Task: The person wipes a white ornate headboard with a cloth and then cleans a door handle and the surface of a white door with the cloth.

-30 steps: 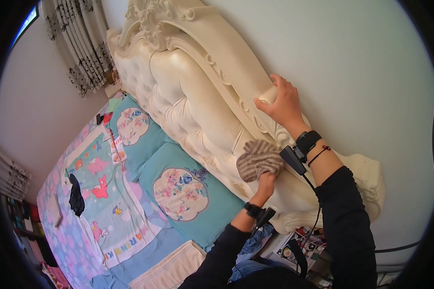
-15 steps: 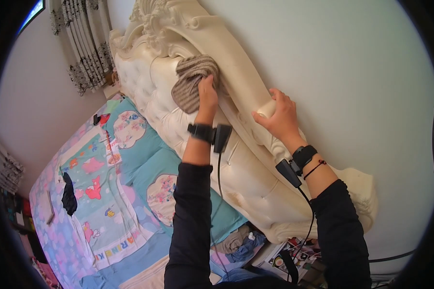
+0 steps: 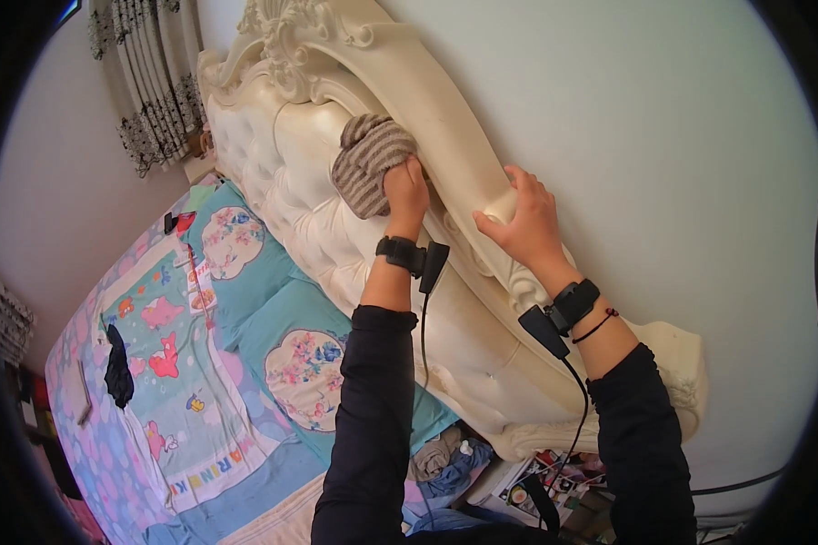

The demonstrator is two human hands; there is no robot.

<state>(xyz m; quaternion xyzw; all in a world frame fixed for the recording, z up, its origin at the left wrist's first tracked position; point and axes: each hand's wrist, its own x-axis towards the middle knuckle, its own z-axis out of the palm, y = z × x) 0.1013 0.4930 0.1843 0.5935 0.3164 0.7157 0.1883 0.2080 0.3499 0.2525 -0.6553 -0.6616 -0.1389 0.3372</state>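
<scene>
My left hand [image 3: 406, 193] grips a brown-and-beige striped cloth [image 3: 369, 168], which is bunched against the upper part of a cream headboard [image 3: 445, 118]. The headboard has a tufted padded panel [image 3: 291, 154] and a carved, curving frame. My right hand [image 3: 529, 222] is wrapped over the frame's top rail, thumb on the near side and fingers toward the wall; it holds no cloth. Each wrist wears a black strap with a small black device and a cable.
Teal pillows [image 3: 304, 377] with floral patches lie on the bed beside the headboard. A cartoon-print sheet [image 3: 191, 400] covers the mattress, with a black cloth [image 3: 118, 368] on it. Crumpled clothes [image 3: 454, 468] and a cluttered bedside table [image 3: 554, 486] stand near me. A white wall rises behind the headboard.
My left hand has moved slightly right and nearer along the headboard with the striped cloth, which is bunched differently. My right hand stays on the rail.
</scene>
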